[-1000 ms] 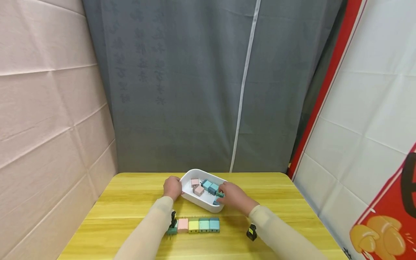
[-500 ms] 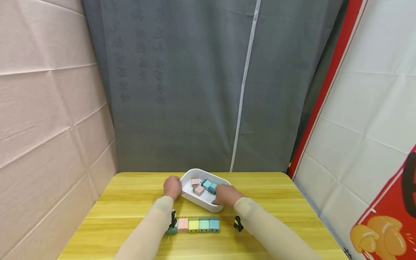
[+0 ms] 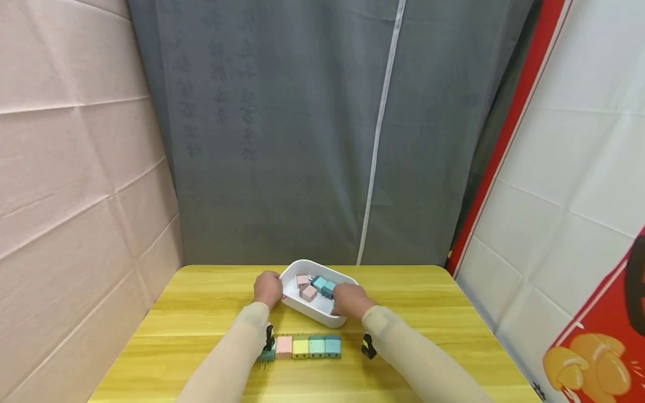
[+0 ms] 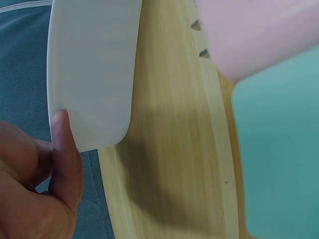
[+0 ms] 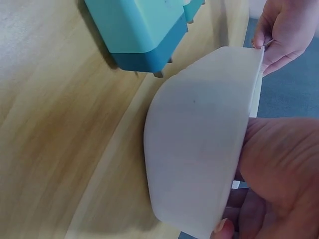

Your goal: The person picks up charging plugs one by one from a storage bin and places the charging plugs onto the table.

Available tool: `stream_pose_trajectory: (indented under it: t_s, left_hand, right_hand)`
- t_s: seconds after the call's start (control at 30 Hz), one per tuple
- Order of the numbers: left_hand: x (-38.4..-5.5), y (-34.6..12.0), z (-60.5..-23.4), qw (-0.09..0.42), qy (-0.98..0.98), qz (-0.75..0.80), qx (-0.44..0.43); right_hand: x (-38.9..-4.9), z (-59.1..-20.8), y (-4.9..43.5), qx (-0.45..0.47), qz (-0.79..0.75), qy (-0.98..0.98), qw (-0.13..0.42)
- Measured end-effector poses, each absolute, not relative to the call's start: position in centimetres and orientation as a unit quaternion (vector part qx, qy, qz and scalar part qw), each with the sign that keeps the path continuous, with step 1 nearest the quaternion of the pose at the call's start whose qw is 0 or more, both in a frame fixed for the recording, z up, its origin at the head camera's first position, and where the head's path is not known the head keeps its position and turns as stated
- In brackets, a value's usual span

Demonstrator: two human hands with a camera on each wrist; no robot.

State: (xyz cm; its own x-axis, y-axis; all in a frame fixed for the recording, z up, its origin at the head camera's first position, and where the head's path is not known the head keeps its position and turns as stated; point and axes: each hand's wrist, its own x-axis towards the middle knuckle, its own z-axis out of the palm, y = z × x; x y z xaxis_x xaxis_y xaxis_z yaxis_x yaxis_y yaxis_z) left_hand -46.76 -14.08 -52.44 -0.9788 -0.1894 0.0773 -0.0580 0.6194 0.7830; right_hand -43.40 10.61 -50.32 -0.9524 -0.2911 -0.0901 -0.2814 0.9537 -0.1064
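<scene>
Currently, your left hand (image 3: 267,290) pinches the rim of the white tray (image 3: 305,311) at its left end, thumb against the outer wall. Your right hand (image 3: 351,300) dips in over the tray's right end; its fingertips are hidden, so I cannot tell whether they hold a cube. Inside, two pink cubes (image 3: 308,293) lie toward the left end, with blue-teal cubes (image 3: 324,287) between them and your right hand.

Step in hand, as judged: taking a cube from the tray. The next move likely calls for a sure pinch, then a lift above the rim while your left hand steadies it.

Clearance: the tray sits aslant near the far edge of the wood-grain table (image 3: 428,324). Nearer you, apart from the tray's near wall, runs the pegged cube row (image 3: 300,348), its left end partly covered by your left wrist. Open surface extends from its right end toward the table's right edge.
</scene>
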Motion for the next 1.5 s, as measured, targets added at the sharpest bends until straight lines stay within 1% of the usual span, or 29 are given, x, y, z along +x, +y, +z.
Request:
stream_pose_trajectory:
  t_s: [0.43,0.6,0.73,0.83,0.97,1.07,1.23,1.5]
  left_hand:
    - [-46.7,-14.3,-52.4,0.076,-0.898,-0.427,0.074]
    - [-46.7,-14.3,-52.2,0.082,-0.9,-0.422,0.077]
    - [-46.4,-14.3,-52.1,0.075,-0.899,-0.423,0.078]
    - [-46.3,-14.2,-52.1,0.069,-0.899,-0.424,0.081]
    - [-46.4,-14.1,-52.3,0.066,-0.898,-0.427,0.083]
    - [-46.6,-14.1,-52.4,0.069,-0.897,-0.429,0.08]
    - [-46.8,-13.9,-52.4,0.074,-0.898,-0.427,0.08]
    - [-46.8,-13.9,-52.4,0.077,-0.901,-0.42,0.076]
  right_hand:
    - [-43.1,-50.5,11.2,-0.149,-0.137,0.979,0.038]
    - [-43.4,-50.5,11.6,-0.133,-0.204,0.969,0.045]
    - [-43.4,-50.8,11.8,-0.112,-0.24,0.963,0.048]
    - [-43.1,-51.0,11.9,-0.097,-0.259,0.96,0.04]
    - [-42.8,-51.0,12.1,-0.089,-0.271,0.958,0.015]
    - [-42.6,-50.8,12.4,-0.095,-0.274,0.957,-0.002]
    - [-42.0,-50.1,13.4,-0.128,-0.27,0.954,-0.012]
    - [-39.8,-49.1,14.7,-0.178,-0.282,0.943,-0.021]
